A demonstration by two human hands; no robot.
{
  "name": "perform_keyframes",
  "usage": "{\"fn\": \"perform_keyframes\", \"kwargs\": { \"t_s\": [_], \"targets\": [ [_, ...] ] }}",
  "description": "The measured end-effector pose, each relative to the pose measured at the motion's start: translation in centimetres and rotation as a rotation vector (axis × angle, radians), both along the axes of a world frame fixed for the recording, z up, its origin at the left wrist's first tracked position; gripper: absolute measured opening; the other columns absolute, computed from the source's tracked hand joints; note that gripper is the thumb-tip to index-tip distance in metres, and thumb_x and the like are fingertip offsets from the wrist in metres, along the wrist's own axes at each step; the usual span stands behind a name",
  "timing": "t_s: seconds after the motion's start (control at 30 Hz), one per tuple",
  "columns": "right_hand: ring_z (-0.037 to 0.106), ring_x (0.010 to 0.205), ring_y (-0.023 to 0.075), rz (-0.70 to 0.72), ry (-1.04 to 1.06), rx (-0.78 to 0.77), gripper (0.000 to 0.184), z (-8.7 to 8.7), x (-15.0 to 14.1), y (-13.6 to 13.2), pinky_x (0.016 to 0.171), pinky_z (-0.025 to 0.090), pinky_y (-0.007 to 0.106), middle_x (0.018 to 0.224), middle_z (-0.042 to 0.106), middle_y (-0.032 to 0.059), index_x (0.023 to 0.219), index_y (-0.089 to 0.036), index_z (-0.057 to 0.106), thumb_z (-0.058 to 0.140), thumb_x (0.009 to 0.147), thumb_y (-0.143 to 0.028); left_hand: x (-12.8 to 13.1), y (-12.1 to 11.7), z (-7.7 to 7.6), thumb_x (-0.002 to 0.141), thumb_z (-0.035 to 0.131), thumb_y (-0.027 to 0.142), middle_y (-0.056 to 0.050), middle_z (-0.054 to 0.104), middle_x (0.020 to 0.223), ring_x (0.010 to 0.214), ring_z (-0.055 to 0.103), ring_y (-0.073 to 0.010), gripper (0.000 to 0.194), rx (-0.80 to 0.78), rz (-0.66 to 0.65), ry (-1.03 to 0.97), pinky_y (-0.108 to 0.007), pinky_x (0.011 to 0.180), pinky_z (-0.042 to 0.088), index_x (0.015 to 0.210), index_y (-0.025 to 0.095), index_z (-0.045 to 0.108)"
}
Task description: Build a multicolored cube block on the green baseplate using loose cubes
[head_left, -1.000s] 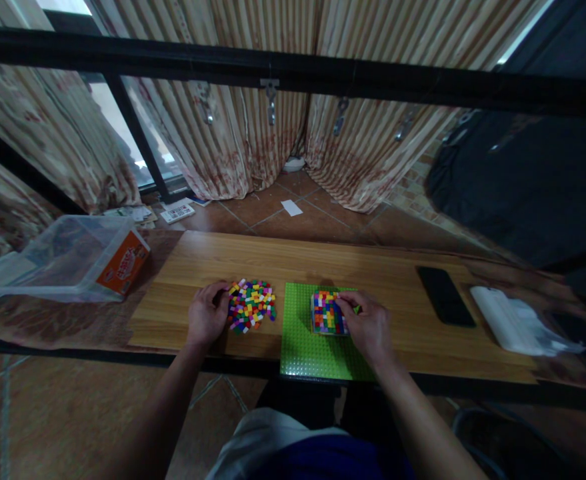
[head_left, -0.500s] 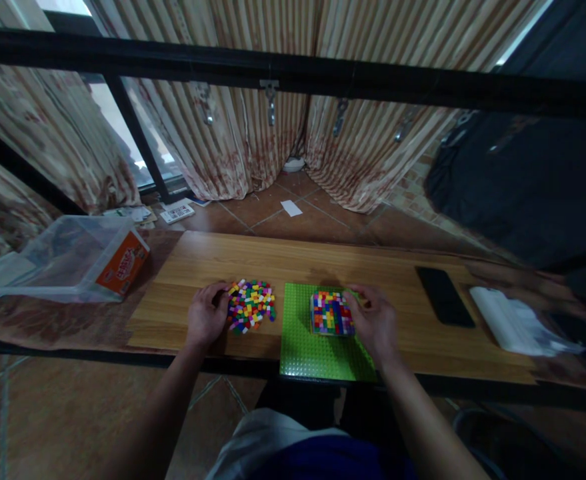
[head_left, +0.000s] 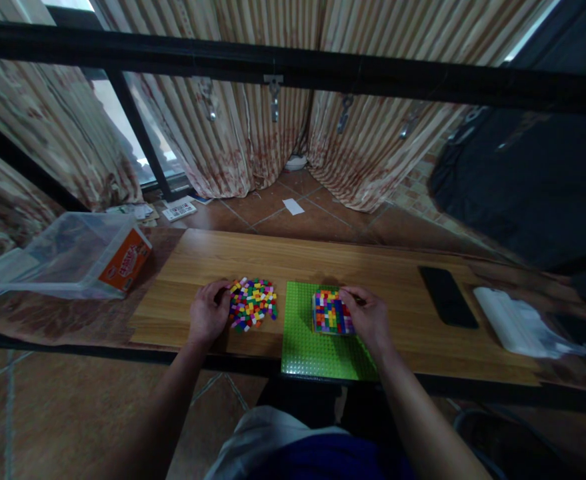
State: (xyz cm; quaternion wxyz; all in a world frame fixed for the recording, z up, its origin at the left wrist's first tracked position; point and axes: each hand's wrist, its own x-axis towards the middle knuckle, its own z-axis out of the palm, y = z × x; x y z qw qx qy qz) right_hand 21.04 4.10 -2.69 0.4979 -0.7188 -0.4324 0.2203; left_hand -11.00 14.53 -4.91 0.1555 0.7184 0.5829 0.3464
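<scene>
A green baseplate point(head_left: 307, 350) lies at the front edge of the wooden table point(head_left: 293, 260). On it stands a square block of many-coloured small bricks point(head_left: 329, 312). My right hand point(head_left: 370, 317) rests at the block's right side, fingers curled against its far right corner. A loose heap of small coloured bricks point(head_left: 253, 304) lies left of the plate. My left hand point(head_left: 207, 312) sits at the heap's left edge with its fingers bent and touching the bricks; what it holds, if anything, is hidden.
A clear plastic box with an orange label point(head_left: 80, 255) lies tilted at the far left. A black phone point(head_left: 447, 305) and a white packet point(head_left: 517, 323) lie at the right. A black rail point(head_left: 293, 63) and curtains stand behind the table.
My right hand slid from on top of the brick block to its right side, then curled back against its far right corner. The left hand stayed at the heap.
</scene>
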Motion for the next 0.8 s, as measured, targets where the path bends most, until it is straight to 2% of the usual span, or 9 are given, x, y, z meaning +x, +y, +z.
{"fn": "perform_keyframes", "kwargs": {
  "t_s": [0.23,0.4,0.5,0.6,0.67,0.8],
  "targets": [
    [0.068,0.084,0.0227,0.001,-0.012,0.014,0.031,0.4,-0.2,0.1,0.079,0.051,0.036,0.090,0.075,0.0074,0.082,-0.020,0.075,0.063,0.079,-0.048,-0.2,0.2,-0.3,0.087,0.051,0.029,-0.009,0.073,0.101,0.098,0.065,-0.0260,0.023,0.015,-0.013,-0.002,-0.041,0.092,0.050,0.096,0.019,0.069],
    [0.068,0.081,0.0229,0.020,-0.009,0.004,0.034,0.7,-0.1,-0.1,0.077,0.051,0.036,0.088,0.076,0.0074,0.086,-0.019,0.075,0.061,0.081,-0.050,-0.2,0.2,-0.4,0.086,0.051,0.028,-0.009,0.073,0.101,0.099,0.065,-0.0261,0.023,0.003,-0.009,0.006,-0.041,0.092,0.050,0.096,0.019,0.069],
    [0.068,0.089,0.0240,-0.067,-0.064,0.062,0.038,1.4,-0.3,-0.6,0.083,0.050,0.038,0.093,0.075,0.0093,0.092,-0.017,0.075,0.054,0.088,-0.048,-0.1,0.2,-0.3,0.086,0.051,0.028,-0.008,0.073,0.101,0.099,0.065,-0.0260,0.022,0.009,-0.014,-0.008,-0.041,0.092,0.051,0.095,0.019,0.069],
    [0.067,0.093,0.0233,-0.138,-0.140,0.175,0.035,3.0,-1.2,-1.1,0.085,0.049,0.038,0.095,0.074,0.0095,0.094,-0.017,0.073,0.051,0.092,-0.044,-0.1,0.2,-0.4,0.086,0.051,0.028,-0.009,0.073,0.101,0.098,0.065,-0.0262,0.021,0.020,-0.017,-0.022,-0.042,0.092,0.051,0.094,0.019,0.069],
    [0.067,0.092,0.0220,-0.071,-0.179,0.208,0.030,4.2,-2.5,-1.5,0.083,0.050,0.036,0.095,0.073,0.0077,0.094,-0.019,0.073,0.052,0.092,-0.041,-0.1,0.2,-0.4,0.086,0.051,0.028,-0.009,0.073,0.101,0.097,0.065,-0.0262,0.021,0.022,-0.016,-0.022,-0.042,0.092,0.051,0.095,0.019,0.069],
    [0.065,0.090,0.0197,0.240,-0.317,0.164,0.020,5.4,-6.6,-1.5,0.082,0.049,0.033,0.092,0.072,0.0040,0.094,-0.024,0.072,0.053,0.094,-0.030,-0.1,0.2,-0.5,0.086,0.052,0.026,-0.009,0.073,0.103,0.099,0.065,-0.0259,0.021,0.022,-0.015,-0.015,-0.042,0.093,0.051,0.097,0.019,0.069]
  ]
}}
